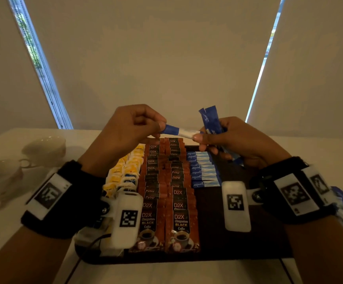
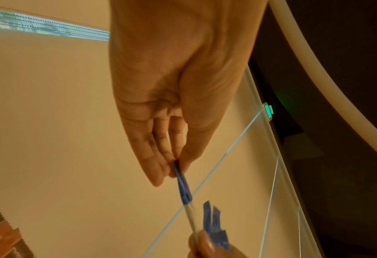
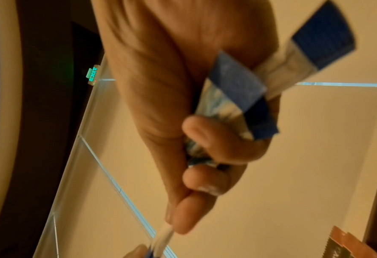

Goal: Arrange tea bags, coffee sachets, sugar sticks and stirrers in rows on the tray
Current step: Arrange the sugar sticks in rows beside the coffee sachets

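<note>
While raised above the tray [image 1: 238,249], both hands pinch one sugar stick [image 1: 180,132]: left hand [image 1: 129,128] its blue end, right hand [image 1: 234,140] the white end, also gripping a bundle of sugar sticks [image 1: 211,121].

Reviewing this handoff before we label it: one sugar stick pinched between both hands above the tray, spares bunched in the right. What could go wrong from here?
1. The sugar stick is pinched only at its ends by the left hand and right hand; a mistimed release could drop it onto the coffee sachets.
2. The right hand's grip also holds the spare sticks, splayed loosely; one may slip out.
3. Lowering could disturb the row of sugar sticks already on the tray.
</note>
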{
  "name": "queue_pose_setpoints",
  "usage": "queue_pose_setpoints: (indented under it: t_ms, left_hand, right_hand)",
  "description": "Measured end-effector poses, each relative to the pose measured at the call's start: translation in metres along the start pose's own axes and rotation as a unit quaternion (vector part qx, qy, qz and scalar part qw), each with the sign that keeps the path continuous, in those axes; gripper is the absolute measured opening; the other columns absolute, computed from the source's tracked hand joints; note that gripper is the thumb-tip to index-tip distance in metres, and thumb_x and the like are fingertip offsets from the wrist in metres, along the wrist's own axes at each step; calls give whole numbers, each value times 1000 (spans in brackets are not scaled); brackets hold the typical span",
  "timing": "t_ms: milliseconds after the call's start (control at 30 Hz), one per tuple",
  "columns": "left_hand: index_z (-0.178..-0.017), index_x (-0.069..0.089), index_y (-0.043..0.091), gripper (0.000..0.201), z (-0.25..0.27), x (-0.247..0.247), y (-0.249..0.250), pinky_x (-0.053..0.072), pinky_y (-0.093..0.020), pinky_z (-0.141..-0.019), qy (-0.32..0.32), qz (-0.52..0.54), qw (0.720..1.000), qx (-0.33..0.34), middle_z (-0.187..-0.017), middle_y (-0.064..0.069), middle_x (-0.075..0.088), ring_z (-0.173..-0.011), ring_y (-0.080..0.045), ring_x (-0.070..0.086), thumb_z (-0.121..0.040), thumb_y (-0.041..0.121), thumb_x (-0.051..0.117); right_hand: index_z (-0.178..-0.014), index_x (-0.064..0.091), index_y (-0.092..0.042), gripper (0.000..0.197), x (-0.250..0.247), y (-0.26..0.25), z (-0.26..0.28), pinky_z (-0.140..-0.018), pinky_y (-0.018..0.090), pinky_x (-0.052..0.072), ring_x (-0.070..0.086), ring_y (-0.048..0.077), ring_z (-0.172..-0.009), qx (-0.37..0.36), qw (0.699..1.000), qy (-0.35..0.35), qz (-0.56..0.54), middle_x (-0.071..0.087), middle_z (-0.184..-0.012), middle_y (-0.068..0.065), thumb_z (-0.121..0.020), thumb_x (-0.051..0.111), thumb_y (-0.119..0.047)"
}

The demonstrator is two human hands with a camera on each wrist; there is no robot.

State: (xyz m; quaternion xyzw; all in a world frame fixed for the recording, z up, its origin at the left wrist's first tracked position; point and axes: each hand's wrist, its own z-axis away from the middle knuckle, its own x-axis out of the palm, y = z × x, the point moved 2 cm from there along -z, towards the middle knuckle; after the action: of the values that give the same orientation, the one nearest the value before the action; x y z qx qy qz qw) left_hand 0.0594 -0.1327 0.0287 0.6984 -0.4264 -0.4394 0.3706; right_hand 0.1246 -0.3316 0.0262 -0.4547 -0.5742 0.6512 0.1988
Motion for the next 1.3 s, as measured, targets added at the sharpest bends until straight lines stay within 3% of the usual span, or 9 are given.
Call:
queue_pose_setpoints:
  t_ms: [133, 333, 467, 600, 733, 1000, 1100, 1200, 1300]
  left_hand:
    - [-88, 68, 9, 6, 3, 9, -1, 58, -24, -62, -52, -10, 999, 14, -86, -19, 70, -73, -25, 68, -82, 8, 68]
    - [-80, 65, 7, 7, 0, 7, -2, 56, -24, -63, 0, -41, 992, 122, -77, -2, 67, -65, -15, 67, -78, 7, 72]
    - [-77, 62, 22, 23, 2, 11, -5, 58, -39, -76, -6, -98, 981, 165, -85, 3, 67, -88, -16, 65, -77, 2, 74]
    - [-94, 60, 29, 30, 3, 8, -4, 59, -37, -79, -72, -76, 989, 100, -98, 3, 67, -98, -14, 64, -71, 24, 78]
    - [-97, 67, 26, 24, 3, 7, 2, 57, -32, -82, -47, -68, 993, 87, -96, -2, 70, -93, -16, 67, -78, 39, 71]
    - [-77, 72, 19, 7, 1, 11, -6, 57, -35, -71, -64, -83, 993, 45, -75, -8, 72, -74, -28, 68, -75, 26, 71]
    - [-80, 72, 15, 4, 0, 4, -7, 57, -29, -67, -62, -73, 995, 33, -75, -11, 72, -70, -24, 67, -80, 18, 69]
    - [-80, 69, 12, 6, 0, -3, -7, 54, -16, -60, -53, -57, 997, 23, -74, -6, 72, -64, -10, 66, -83, 16, 66]
    - [-81, 67, 12, 7, -1, -2, -8, 53, -14, -60, -53, -65, 996, 25, -76, -6, 71, -65, -7, 65, -84, 17, 64]
  right_hand:
    - [-78, 63, -10, 12, 6, -4, 0, -34, 15, 33, 44, 5, -40, -32, 999, 26, 14, 67, -61, 2, -78, 71, -20]
    - [-88, 66, -11, 27, 7, -6, 0, -34, 13, 30, 39, 5, -41, 20, 988, 35, -148, 73, -83, 6, -75, 63, -34]
    - [-87, 66, -9, 11, 8, -6, 1, -32, 12, 30, 38, 3, -36, 53, 984, 59, -160, 67, -59, -2, -79, 66, -17]
    - [-86, 70, -12, 8, 7, -6, 1, -34, 12, 32, 40, 2, -38, 9, 990, 118, -76, 62, -55, -5, -79, 71, -11]
    - [-87, 69, -12, 6, 12, -10, 3, -35, 11, 33, 40, 1, -33, -42, 992, 115, 17, 54, -40, -10, -84, 67, -7]
    - [-76, 66, -11, 8, 16, -17, 5, -37, 7, 34, 43, -1, -33, -71, 991, 104, 47, 55, -40, -13, -81, 70, -5]
    - [-81, 68, -10, 4, 7, -13, 4, -35, 11, 33, 40, 1, -34, -37, 991, 127, 14, 53, -41, -8, -79, 71, -8]
    - [-86, 70, -12, 9, -2, -7, 2, -35, 13, 33, 41, 3, -39, 12, 992, 126, -15, 58, -57, 0, -77, 73, -12]
    - [-83, 70, -14, 9, -4, -2, 1, -35, 14, 34, 42, 6, -44, 46, 994, 95, 12, 62, -68, 8, -75, 75, -15]
